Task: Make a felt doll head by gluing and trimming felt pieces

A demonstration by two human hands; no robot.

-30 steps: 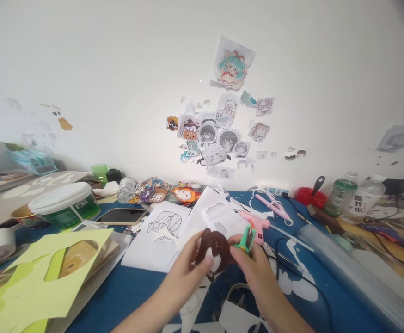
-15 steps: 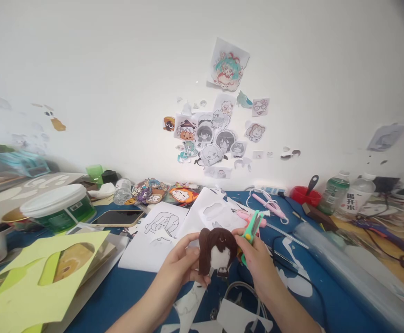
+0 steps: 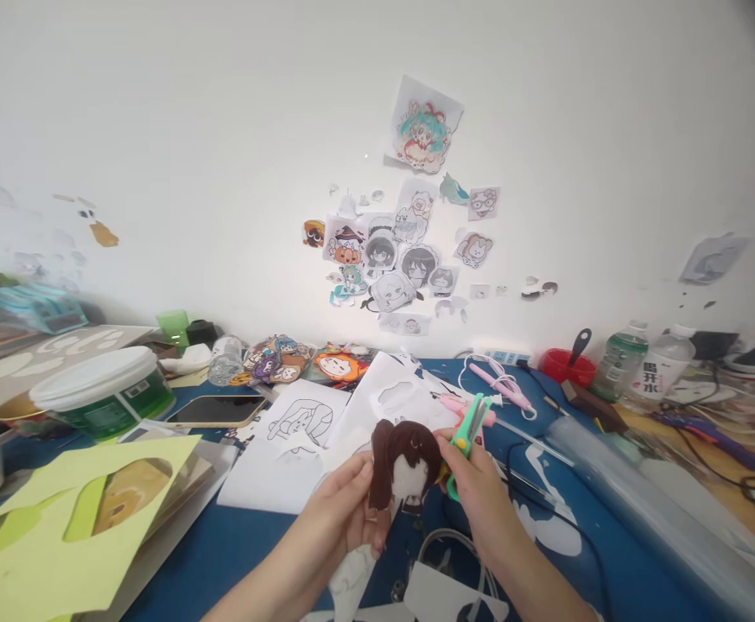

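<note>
A cutout head with dark brown hair and a blank white face is held up over the desk. My left hand grips it by its left side, thumb in front and fingers beneath its lower edge. Green-handled scissors sit in my right hand, blades pointing up and away from the cutout. The thumb and index finger of that hand are at the cutout's right edge; whether they pinch it I cannot tell. A white paper piece is below my left hand.
Outlined drawings on white paper lie behind my hands. Yellow-green cut sheets, a phone and a white-lidded tub are at left. A clear plastic roll, bottles and a pink glue gun stand or lie at right.
The fingers of my left hand have shifted beneath the cutout, with more of them showing under it. The cutout has moved slightly up and left in view. The scissors stay in my right hand.
</note>
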